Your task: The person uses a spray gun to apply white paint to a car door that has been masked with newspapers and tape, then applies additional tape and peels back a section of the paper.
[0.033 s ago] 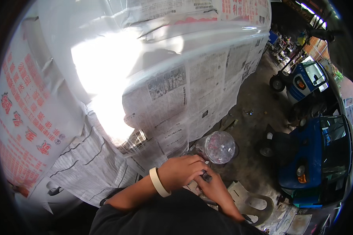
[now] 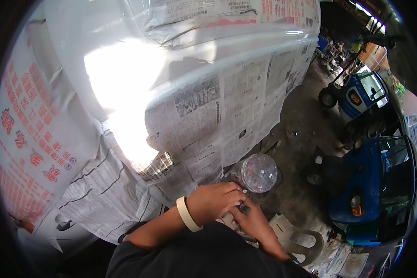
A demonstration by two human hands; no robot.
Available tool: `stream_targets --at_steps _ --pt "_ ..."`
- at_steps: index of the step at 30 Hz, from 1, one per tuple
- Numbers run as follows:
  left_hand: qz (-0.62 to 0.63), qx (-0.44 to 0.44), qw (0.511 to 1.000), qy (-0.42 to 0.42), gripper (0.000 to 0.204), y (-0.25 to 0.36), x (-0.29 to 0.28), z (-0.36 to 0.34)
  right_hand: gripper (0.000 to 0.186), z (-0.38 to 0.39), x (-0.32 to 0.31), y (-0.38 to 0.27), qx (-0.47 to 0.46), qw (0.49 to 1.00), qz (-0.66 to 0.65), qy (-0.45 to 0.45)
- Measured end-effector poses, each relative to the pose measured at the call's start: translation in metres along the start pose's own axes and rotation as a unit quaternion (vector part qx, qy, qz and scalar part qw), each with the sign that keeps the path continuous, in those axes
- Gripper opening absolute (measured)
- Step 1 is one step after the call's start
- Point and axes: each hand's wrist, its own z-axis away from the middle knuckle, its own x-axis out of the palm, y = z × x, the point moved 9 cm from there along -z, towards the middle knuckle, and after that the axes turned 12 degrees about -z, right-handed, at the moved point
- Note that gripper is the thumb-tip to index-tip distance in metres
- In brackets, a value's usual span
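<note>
Both hands are together at lower centre, in front of the black shirt (image 2: 180, 255); the left hand (image 2: 216, 200) lies palm down, its back turned up, knuckles bent and fingers curling over toward the right hand (image 2: 255, 220); the left forearm rises from the lower left on a slant, elbow out to the side, with a cream band (image 2: 188, 215) round the wrist; the left wrist looks close to straight.

Right forearm comes up from the lower right, leaning inward, so that the two arms meet in a peak; the right hand is closed on a small dark object (image 2: 244, 208), its thumb pointing toward the left fingertips; the object shows between right thumb and forefinger, and its kind cannot be told, most of it being covered; whether the left fingers grip it too, or only rest against the right hand, cannot be told.

Just beyond the hands stands a round-topped bucket (image 2: 259, 173), its top blotched and greyish; to its left hangs newspaper (image 2: 245, 106), covering a large bulky form, with a glaring patch of light on the upper left of that form; right of the right forearm, near it, is a plastic chair (image 2: 282, 228); farther right, on the dark floor (image 2: 294, 155), stand two blue vehicles (image 2: 354, 190), well apart from the hands.
</note>
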Motion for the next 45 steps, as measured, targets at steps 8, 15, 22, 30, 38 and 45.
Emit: stream_targets --at_steps 8,15,22,30,38,45 --pt "0.01 0.019 0.998 0.059 0.039 0.015 -0.016 0.018 0.046 0.009 0.019 0.013 -0.008 0.996 -0.067 0.066" --pt "0.1 0.059 0.99 0.084 0.031 0.0 -0.044 0.037 0.039 0.025 0.05 -0.016 -0.048 0.988 -0.031 0.143" --pt "0.034 0.077 0.996 0.044 0.027 0.003 -0.061 0.073 0.041 0.045 0.097 -0.005 0.033 0.983 -0.073 0.163" --pt "0.431 -0.198 0.863 0.175 0.014 -0.063 -0.032 0.141 0.032 0.05 0.116 -0.036 -0.084 0.944 -0.207 0.242" --pt "0.678 -0.169 0.673 -0.243 0.019 -0.014 0.073 0.162 0.03 0.04 0.119 -0.06 -0.101 0.95 -0.134 0.263" --pt "0.67 -0.191 0.676 -0.238 0.016 -0.021 0.079 0.17 0.031 0.039 0.127 -0.059 -0.108 0.946 -0.129 0.278"
